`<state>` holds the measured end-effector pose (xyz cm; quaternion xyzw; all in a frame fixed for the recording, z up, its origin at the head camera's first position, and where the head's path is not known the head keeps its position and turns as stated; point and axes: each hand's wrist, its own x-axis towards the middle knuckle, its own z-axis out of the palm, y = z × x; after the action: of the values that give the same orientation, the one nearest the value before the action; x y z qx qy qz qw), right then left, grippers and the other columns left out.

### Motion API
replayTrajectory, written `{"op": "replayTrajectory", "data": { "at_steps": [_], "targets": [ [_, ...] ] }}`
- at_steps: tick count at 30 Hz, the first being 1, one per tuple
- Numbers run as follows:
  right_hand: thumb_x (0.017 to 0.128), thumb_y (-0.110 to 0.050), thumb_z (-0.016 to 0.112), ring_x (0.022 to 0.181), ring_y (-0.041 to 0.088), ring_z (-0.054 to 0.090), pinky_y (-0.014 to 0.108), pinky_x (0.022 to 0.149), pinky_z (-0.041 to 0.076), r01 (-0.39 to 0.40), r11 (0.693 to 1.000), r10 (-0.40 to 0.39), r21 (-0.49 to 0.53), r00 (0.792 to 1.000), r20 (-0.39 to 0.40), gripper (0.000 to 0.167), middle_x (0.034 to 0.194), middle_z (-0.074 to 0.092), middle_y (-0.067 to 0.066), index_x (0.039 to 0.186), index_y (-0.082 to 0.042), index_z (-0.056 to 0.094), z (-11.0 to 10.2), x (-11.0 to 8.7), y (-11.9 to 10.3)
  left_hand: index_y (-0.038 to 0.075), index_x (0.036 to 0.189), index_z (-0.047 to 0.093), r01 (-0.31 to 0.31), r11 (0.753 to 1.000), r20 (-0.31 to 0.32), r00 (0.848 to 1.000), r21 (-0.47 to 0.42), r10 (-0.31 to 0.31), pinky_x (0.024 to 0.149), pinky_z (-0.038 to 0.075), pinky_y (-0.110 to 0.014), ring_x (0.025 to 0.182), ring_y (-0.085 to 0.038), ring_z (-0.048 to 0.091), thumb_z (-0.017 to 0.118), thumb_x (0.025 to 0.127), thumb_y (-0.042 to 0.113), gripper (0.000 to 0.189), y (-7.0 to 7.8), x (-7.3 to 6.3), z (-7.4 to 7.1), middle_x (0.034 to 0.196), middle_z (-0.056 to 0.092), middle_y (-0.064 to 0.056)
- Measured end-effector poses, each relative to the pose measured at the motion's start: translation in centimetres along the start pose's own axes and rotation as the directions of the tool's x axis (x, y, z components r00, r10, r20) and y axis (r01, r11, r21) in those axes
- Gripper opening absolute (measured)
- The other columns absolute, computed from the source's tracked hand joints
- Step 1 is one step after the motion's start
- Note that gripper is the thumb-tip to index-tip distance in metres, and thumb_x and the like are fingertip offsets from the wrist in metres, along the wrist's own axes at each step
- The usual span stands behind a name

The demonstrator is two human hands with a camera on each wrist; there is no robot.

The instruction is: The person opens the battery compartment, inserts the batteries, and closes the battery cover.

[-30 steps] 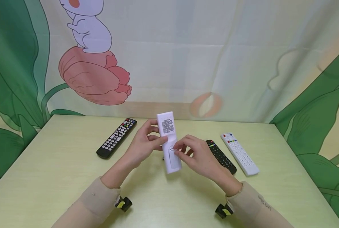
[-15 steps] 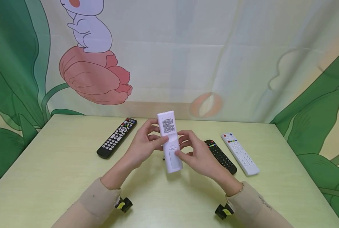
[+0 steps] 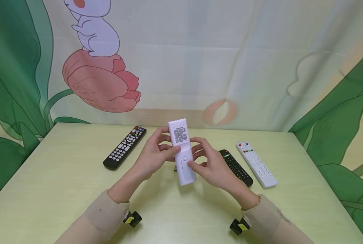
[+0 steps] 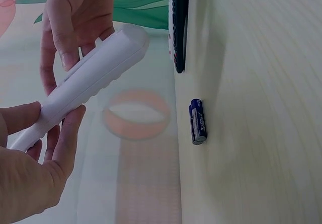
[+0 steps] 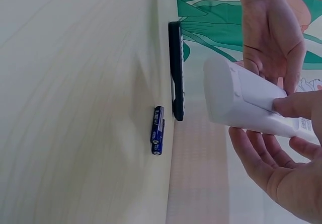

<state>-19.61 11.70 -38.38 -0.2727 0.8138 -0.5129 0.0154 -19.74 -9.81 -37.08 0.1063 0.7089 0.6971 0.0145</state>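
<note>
A white remote control (image 3: pixel 185 149) is held above the table, its back with a printed code and battery cover (image 3: pixel 186 172) facing me. The cover sits flush in the back. My left hand (image 3: pixel 152 154) grips the remote at its left side, thumb across the back. From the right, my right hand (image 3: pixel 215 166) holds the lower half, its thumb on the battery cover and its fingers along the far edge and underside. Two blue batteries (image 5: pixel 157 128) lie side by side on the table in the right wrist view; in the head view the remote mostly hides them.
A black remote (image 3: pixel 124 148) lies to the left on the table (image 3: pixel 62 189). To the right are another black remote (image 3: pixel 237 168), partly behind the right hand, and a second white remote (image 3: pixel 257 164). A printed curtain (image 3: pixel 181 67) hangs behind the table's back edge.
My right fingers have moved from the top of the battery cover to the remote's right edge, the thumb staying on the cover. The left hand keeps its grip, and the remote has hardly moved.
</note>
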Motion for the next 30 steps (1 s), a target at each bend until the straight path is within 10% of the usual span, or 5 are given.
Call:
{"op": "replayTrajectory", "data": {
  "at_steps": [30],
  "targets": [
    [0.085, -0.014, 0.085, 0.100, 0.021, 0.062, 0.031, 0.067, 0.061, 0.028, 0.994, -0.024, -0.105, 0.999, 0.037, 0.084, 0.122, 0.059, 0.005, 0.154, -0.012, 0.038, 0.90, 0.15, -0.23, 0.008, 0.136, 0.048, 0.002, 0.998, 0.031, 1.000, -0.057, 0.000, 0.077, 0.062, -0.051, 0.095, -0.032, 0.069, 0.077, 0.090, 0.000, 0.055, -0.24, -0.15, -0.01, 0.118, 0.056, -0.021]
  ]
}}
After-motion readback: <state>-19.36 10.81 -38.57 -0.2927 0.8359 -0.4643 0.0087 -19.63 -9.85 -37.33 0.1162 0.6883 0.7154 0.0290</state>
